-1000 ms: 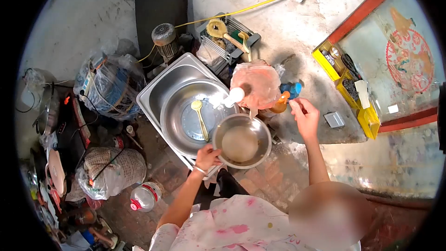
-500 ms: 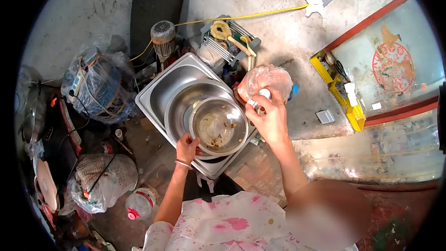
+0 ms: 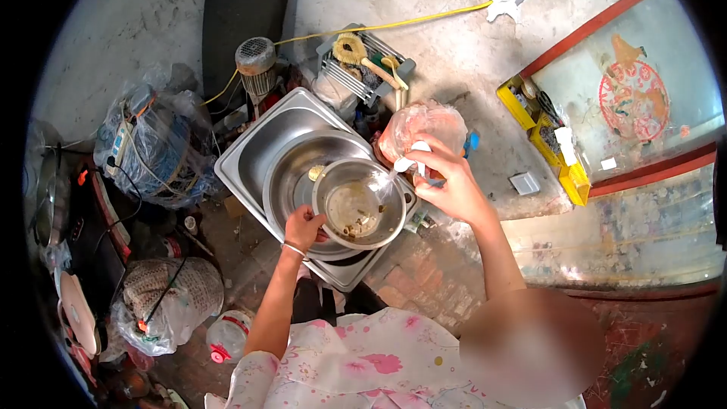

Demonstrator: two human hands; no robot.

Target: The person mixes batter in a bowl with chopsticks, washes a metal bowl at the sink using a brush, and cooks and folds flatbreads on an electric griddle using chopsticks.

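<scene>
My left hand (image 3: pixel 304 229) pinches the near-left rim of a small metal bowl (image 3: pixel 338 235). Shallow liquid and several brown bits lie in this bowl. It rests over a larger metal basin (image 3: pixel 282 182), which sits in the stainless steel sink (image 3: pixel 254 125). A yellowish round piece (image 3: pixel 316 173) shows in the basin, beside the bowl. At the sink's right corner, my right hand (image 3: pixel 452 182) has its thumb and fingers closed around a white faucet (image 3: pixel 419 156). Clear water (image 3: pixel 385 183) runs from its spout into the bowl's upper right part.
Behind the faucet sits a pinkish plastic-wrapped bundle (image 3: pixel 432 123). A rack with brushes (image 3: pixel 350 49) and a motor (image 3: pixel 256 57) stand beyond the sink. Yellow baskets (image 3: pixel 547 140) are on the right. Bagged items (image 3: pixel 163 148) and a plastic bottle (image 3: pixel 227 335) lie left.
Water now flows from the faucet into the small bowl. My right hand has shifted slightly on the faucet. More of the yellowish piece in the basin shows. My left hand keeps its hold.
</scene>
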